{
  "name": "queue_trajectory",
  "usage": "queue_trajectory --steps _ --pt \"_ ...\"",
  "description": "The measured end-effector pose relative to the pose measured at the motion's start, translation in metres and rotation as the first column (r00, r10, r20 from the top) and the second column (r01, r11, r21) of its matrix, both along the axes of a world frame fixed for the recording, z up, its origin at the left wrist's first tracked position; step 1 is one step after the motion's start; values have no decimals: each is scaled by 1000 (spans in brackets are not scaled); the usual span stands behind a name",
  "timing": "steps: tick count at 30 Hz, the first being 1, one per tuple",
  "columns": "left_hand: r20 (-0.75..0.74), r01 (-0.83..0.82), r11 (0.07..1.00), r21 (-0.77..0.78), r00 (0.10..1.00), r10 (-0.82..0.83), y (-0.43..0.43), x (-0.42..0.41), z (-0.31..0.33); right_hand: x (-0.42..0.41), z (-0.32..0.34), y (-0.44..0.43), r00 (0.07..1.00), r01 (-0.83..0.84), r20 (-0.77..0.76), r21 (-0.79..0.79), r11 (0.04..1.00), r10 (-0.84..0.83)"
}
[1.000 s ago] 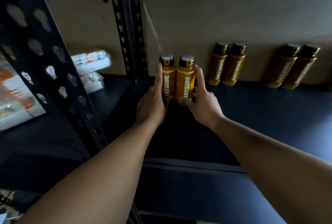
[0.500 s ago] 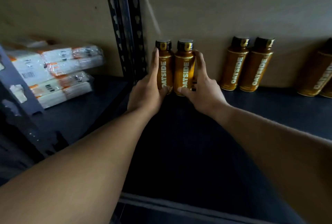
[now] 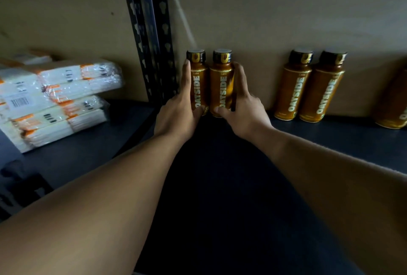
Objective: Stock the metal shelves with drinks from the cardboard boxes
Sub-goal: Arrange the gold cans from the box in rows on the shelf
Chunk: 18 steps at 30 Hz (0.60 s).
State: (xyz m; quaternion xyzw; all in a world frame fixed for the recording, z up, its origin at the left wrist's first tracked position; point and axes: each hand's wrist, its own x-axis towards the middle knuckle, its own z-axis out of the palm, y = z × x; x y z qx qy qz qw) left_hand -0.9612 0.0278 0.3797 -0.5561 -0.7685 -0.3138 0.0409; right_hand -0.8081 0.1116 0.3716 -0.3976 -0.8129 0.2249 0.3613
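Two amber Oatside bottles stand upright side by side at the back left of the dark shelf [image 3: 220,186], against the wall. My left hand [image 3: 178,111] grips the left bottle [image 3: 199,85], with its fingers along the bottle's left side and its thumb at the base. The right bottle [image 3: 222,87] is held by my right hand [image 3: 244,109], fingers up its right side and thumb at the base. A second pair of Oatside bottles [image 3: 308,87] stands further right, and part of another bottle [image 3: 394,107] shows at the right edge.
A black perforated shelf post [image 3: 152,38] rises just left of the held bottles. Stacks of white and orange wrapped packs [image 3: 57,100] lie on the neighbouring shelf at the left. A plain wall [image 3: 264,10] closes the back.
The two held bottles have gone back to the wall from further forward on the shelf. My view has come closer and swung left, bringing the wrapped packs into sight. Both grips are unchanged.
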Motion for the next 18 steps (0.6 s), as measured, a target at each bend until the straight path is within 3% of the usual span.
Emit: queue_trajectory --steps 18 --pt "43 -19 999 -42 999 21 15 -7 -3 -5 -4 4 1000 25 -11 1 1000 -25"
